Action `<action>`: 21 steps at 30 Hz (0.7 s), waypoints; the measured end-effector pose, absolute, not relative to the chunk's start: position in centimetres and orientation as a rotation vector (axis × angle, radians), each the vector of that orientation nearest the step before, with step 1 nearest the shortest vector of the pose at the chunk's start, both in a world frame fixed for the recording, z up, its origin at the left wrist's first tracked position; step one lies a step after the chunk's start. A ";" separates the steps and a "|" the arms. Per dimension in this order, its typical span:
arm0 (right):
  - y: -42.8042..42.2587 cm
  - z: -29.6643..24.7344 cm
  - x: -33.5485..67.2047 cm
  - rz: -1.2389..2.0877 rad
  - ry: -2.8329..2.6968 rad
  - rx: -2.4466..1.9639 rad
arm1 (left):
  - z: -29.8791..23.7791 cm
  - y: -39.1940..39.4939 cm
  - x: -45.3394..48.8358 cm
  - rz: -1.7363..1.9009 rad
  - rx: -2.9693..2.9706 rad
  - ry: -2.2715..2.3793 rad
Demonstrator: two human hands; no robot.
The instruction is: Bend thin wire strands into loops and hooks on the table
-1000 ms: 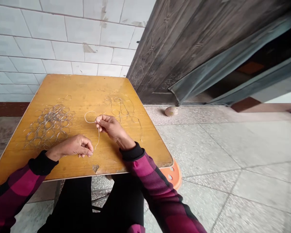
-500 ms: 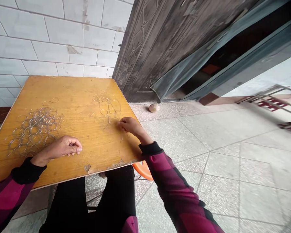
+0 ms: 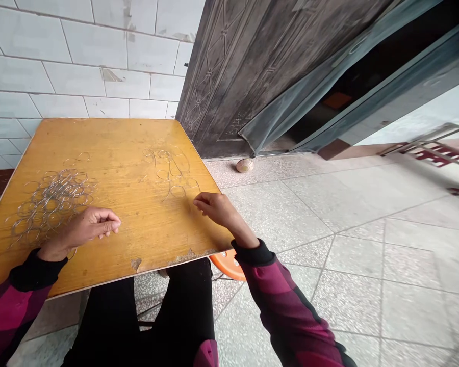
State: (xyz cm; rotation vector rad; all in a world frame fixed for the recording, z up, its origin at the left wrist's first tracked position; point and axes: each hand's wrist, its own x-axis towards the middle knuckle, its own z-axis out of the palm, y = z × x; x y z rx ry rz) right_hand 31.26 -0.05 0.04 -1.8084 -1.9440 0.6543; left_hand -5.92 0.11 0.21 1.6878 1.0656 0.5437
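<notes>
My left hand (image 3: 87, 228) rests on the yellow wooden table (image 3: 118, 132), fingers curled shut with the thumb against the forefinger; no wire shows in it. It lies just right of a pile of thin wire rings (image 3: 51, 201). My right hand (image 3: 214, 206) hovers at the table's right edge, fingertips pinched together and pointing left. It is a little below and right of a smaller group of bent wire loops (image 3: 170, 173). Whether a wire is in the pinch I cannot make out.
Chipped spots mark the table's near edge (image 3: 135, 263). An orange plastic stool (image 3: 229, 265) sticks out under the table's right corner. A dark metal door (image 3: 252, 76) stands behind on the right, with a small round stone (image 3: 245, 165) at its foot. White tiled wall behind.
My right hand carried the wire loop from the table's middle to the group at the right and drew back toward the edge. My left hand let the wire's end go. The view turned right.
</notes>
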 end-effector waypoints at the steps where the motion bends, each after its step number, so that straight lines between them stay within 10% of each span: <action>1: -0.7 0.1 30.9 0.662 -1.965 -1.771 | 0.3 0.3 -6.3 0.625 1.706 1.115; 21: 1.4 1.6 6.3 0.585 -2.542 -1.193 | 0.8 1.7 -9.2 1.656 1.498 1.584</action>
